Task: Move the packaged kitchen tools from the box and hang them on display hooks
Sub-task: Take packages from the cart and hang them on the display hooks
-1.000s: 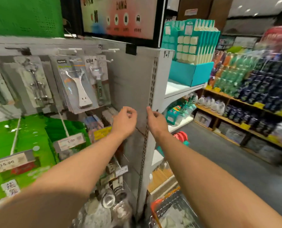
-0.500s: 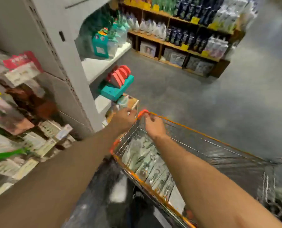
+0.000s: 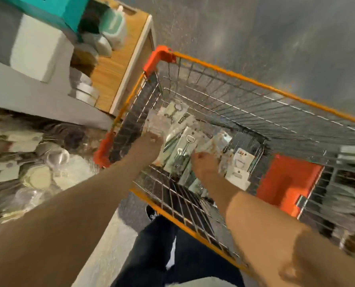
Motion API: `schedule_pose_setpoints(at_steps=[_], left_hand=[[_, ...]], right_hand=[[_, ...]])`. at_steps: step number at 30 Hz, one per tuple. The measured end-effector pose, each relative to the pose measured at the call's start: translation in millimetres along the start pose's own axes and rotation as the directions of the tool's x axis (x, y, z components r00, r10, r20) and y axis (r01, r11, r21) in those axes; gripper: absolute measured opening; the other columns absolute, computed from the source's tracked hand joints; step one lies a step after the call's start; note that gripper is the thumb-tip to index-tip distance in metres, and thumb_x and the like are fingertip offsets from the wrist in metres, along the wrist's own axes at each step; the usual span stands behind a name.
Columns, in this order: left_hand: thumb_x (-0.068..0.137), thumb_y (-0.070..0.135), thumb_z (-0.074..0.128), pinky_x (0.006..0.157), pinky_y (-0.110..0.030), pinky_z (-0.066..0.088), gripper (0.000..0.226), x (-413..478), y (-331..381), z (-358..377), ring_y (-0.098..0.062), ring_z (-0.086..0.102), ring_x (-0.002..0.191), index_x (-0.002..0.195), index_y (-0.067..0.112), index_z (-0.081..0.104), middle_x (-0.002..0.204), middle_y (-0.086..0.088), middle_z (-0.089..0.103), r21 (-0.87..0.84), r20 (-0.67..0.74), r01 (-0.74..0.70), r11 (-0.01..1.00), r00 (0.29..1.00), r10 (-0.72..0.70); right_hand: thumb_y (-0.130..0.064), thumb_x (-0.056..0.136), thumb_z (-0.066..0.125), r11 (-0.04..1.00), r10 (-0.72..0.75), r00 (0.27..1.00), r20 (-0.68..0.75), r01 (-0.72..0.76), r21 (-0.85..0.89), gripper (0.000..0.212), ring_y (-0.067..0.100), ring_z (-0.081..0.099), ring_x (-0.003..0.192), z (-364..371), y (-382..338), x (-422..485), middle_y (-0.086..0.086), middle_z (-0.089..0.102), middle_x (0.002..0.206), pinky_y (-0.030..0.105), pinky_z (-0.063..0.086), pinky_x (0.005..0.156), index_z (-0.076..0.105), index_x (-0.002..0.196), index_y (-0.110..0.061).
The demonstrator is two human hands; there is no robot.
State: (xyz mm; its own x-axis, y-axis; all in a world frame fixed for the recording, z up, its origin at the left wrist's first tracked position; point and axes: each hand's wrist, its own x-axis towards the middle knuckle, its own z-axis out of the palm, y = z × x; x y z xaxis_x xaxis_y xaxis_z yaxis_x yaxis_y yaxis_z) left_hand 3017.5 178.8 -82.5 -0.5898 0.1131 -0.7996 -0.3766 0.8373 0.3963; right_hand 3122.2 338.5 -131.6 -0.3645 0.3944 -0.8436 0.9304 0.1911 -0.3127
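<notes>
Gone from the orange rim and down into the cart [image 3: 245, 79] now, both hands. Half a second back, up on the rim; now low inside the wire walls, among the packaged kitchen tools [image 3: 185, 146]. Apart from each other, with packs in between.

Left hand [image 3: 151, 142]: curled round the bottom of a clear pack [image 3: 158, 121], holding it up a bit from the pile, as well as can be told through the blur. Right hand [image 3: 202, 162]: knuckles up, fingers bent down onto the flat packs. Holding one or just touching? Cannot tell. Too blurry.

Means time for picking up.

Plenty of packs lying flat on the cart bottom, side by side, some on top of others. No hooks in sight from here, only a wooden shelf [image 3: 118, 65] just beside the cart's far corner and blurry goods off to the left. So lots left to hang, most likely.

Next, probably: get a good hold on one pack, pull up and out over the rim, turn back to the hooks. Could snag on the wire, or drag a second pack along. Best to lift slow and straight.
</notes>
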Motion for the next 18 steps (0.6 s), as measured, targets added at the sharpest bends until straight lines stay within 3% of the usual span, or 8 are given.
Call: schedule_pose_setpoints(at_steps=[3, 6, 10, 12, 15, 18], left_hand=[[0.108, 0.032, 0.048, 0.078, -0.028, 0.037, 0.021, 29.5, -14.8, 19.9, -0.027, 0.063, 0.09, 0.102, 0.013, 0.055, 0.095, -0.01, 0.065, 0.018, 0.044, 0.033, 0.999, 0.998, -0.033], [0.106, 0.04, 0.051, 0.081, -0.028, 0.042, 0.031, 57.6, -26.8, 37.4, -0.025, 0.064, 0.101, 0.121, 0.016, 0.064, 0.113, -0.009, 0.068, 0.066, 0.055, 0.061, 0.996, 0.996, -0.065], [0.106, 0.043, 0.048, 0.064, -0.029, 0.04, 0.027, 81.0, -30.7, 58.7, -0.022, 0.062, 0.081, 0.116, 0.022, 0.06, 0.097, -0.006, 0.066, 0.065, 0.12, 0.074, 0.995, 0.989, -0.082], [0.107, 0.04, 0.048, 0.069, -0.03, 0.043, 0.031, 90.3, -30.0, 69.5, -0.025, 0.063, 0.088, 0.123, 0.017, 0.059, 0.102, -0.006, 0.066, 0.043, 0.153, 0.061, 0.997, 0.986, -0.067], [0.107, 0.036, 0.049, 0.076, -0.032, 0.047, 0.033, 100.2, -30.6, 86.4, -0.025, 0.064, 0.098, 0.129, 0.015, 0.061, 0.114, -0.007, 0.067, 0.066, 0.184, 0.03, 0.997, 0.982, -0.042], [0.105, 0.044, 0.046, 0.08, -0.034, 0.052, 0.047, 105.4, -30.2, 98.4, -0.025, 0.064, 0.096, 0.142, 0.015, 0.053, 0.127, -0.009, 0.067, 0.167, 0.206, 0.005, 0.986, 0.978, -0.04]], right_hand=[[-0.041, 0.107, 0.046, 0.999, 0.037, 0.998, 0.049, -0.035, -0.035, 0.033, 0.029, 0.066, 0.098, 11.4, 7.5, 25.5, 0.008, 0.067, 0.097, 0.032, 0.049, 0.084, 0.065, 0.114, -0.015], [-0.041, 0.109, 0.045, 0.996, 0.041, 0.997, 0.064, -0.036, -0.079, 0.034, 0.024, 0.06, 0.09, 18.5, 14.6, 50.2, 0.004, 0.063, 0.096, 0.028, 0.046, 0.081, 0.065, 0.118, -0.015], [-0.046, 0.108, 0.044, 0.98, 0.092, 0.994, 0.064, -0.079, -0.18, 0.04, 0.011, 0.054, 0.066, 29.0, 27.0, 79.4, -0.002, 0.058, 0.078, 0.022, 0.035, 0.053, 0.066, 0.106, -0.013], [-0.046, 0.109, 0.044, 0.975, 0.114, 0.991, 0.068, -0.098, -0.199, 0.043, 0.015, 0.058, 0.067, 35.5, 25.3, 87.2, 0.002, 0.064, 0.08, 0.024, 0.041, 0.056, 0.068, 0.099, -0.011], [-0.041, 0.108, 0.044, 0.967, 0.147, 0.987, 0.061, -0.131, -0.217, 0.042, 0.028, 0.066, 0.086, 46.6, 23.5, 92.4, 0.009, 0.071, 0.099, 0.033, 0.054, 0.077, 0.07, 0.106, -0.008], [-0.043, 0.107, 0.036, 0.973, 0.187, 0.972, -0.144, -0.203, -0.106, 0.036, 0.026, 0.067, 0.082, 53.7, 31.5, 88.9, 0.002, 0.068, 0.092, 0.037, 0.056, 0.073, 0.058, 0.11, -0.014]])
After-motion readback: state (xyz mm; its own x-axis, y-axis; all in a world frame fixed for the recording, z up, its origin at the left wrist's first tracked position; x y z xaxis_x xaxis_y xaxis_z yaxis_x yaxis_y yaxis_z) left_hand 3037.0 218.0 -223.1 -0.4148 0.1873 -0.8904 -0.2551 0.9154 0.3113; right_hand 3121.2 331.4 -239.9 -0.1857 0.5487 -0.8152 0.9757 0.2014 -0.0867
